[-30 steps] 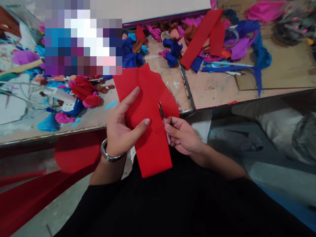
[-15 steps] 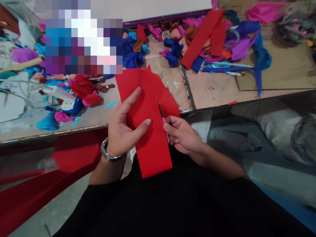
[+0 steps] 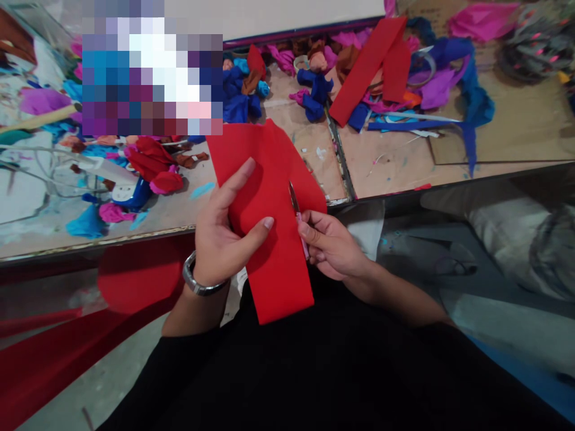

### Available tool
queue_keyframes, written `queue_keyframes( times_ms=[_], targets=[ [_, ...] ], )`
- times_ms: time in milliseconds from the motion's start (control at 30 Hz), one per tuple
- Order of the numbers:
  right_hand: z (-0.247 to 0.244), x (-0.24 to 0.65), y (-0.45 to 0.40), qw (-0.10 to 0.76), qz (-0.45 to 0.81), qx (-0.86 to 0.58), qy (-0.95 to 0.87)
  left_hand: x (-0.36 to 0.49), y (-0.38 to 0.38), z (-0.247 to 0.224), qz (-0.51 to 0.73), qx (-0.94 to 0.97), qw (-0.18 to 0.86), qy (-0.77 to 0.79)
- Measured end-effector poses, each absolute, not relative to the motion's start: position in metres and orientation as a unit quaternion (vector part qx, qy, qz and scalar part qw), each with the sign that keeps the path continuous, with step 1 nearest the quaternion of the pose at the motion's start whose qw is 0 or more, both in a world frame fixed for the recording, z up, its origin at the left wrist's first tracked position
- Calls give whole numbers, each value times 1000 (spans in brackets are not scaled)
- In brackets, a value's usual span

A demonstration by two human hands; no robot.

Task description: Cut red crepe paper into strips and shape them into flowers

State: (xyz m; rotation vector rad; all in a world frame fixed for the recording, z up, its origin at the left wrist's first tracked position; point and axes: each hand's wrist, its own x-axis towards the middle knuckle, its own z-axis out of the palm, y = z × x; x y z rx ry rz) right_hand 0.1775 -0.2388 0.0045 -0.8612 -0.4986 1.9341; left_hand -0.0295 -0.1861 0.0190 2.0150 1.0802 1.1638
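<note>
One left hand (image 3: 218,236) clamps a red sheet (image 3: 281,269) by the near edge of the table (image 3: 381,173), while the right hand (image 3: 335,246) grips scissors (image 3: 293,199) partway up the sheet, its lower side looking cut, the upper stretch apparently uncut.

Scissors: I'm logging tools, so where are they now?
Just right of the head view's centre: the right hand holds the scissors at the red sheet.

Left: white-and-blue plastic power strip (image 3: 130,193) | Left, near: light-blue crumpled piece (image 3: 87,222) | Right: flat brown cardboard sheet (image 3: 516,136) | Far right: dark-grey tangled bundle (image 3: 532,48)
</note>
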Motion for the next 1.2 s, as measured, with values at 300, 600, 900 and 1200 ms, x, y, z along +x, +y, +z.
queue_keyframes(
  times_ms=[300, 600, 900, 1200],
  targets=[
    [4, 179, -239, 462, 792, -342, -205, -28, -185, 23, 442, 755, 269, 403],
    [1, 181, -238, 464, 792, -335, -213, -29, -183, 21, 414, 776, 247, 406],
    [1, 181, -233, 464, 783, -342, -233, -28, -183, 19, 390, 788, 266, 394],
    [1, 180, -229, 466, 784, -348, -218, -27, -185, 18, 383, 792, 261, 397]
  ],
)
